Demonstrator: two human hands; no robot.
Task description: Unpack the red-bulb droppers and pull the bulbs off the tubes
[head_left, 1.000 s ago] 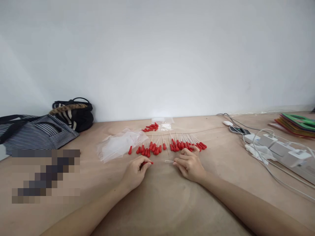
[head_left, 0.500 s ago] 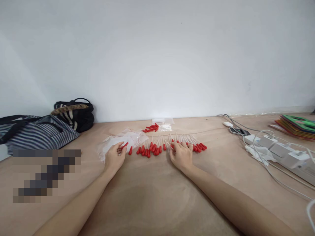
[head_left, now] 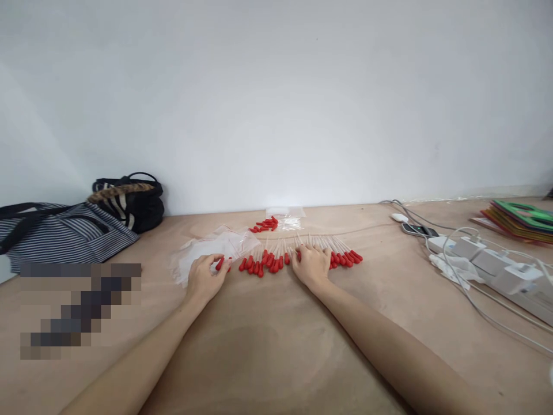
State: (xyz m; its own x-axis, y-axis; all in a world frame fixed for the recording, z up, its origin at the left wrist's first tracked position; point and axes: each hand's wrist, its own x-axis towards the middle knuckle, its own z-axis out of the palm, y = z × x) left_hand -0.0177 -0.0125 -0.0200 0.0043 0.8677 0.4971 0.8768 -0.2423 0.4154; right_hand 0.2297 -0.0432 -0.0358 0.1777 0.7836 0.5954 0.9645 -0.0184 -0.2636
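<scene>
Glass droppers with red rubber bulbs (head_left: pixel 272 262) lie in a fanned row, bulbs toward me. My right hand (head_left: pixel 311 266) rests palm down over the right half of this row. Its fingers curl around a dropper (head_left: pixel 299 255), whose red bulb shows beside the thumb; the fingertips are partly hidden. At the row's left end, my left hand (head_left: pixel 209 274) has thumb and forefinger apart. One red bulb (head_left: pixel 220 264) sits in that gap, and a second red bulb (head_left: pixel 229 262) is by the thumb tip. Clear plastic bags (head_left: pixel 196 248) lie just behind this hand.
Farther back are a small pile of red bulbs (head_left: pixel 264 225) and thin clear tubes (head_left: pixel 290 222) on a plastic bag. A striped bag (head_left: pixel 69 236) and a black bag (head_left: pixel 144 204) stand left. To the right are a power strip with chargers (head_left: pixel 496 262), cables and coloured sheets (head_left: pixel 522 216).
My left hand has shifted right and down, its fingers spreading around the bulb. The clear tube that showed in my right hand is no longer visible; that hand has moved slightly left over the droppers.
</scene>
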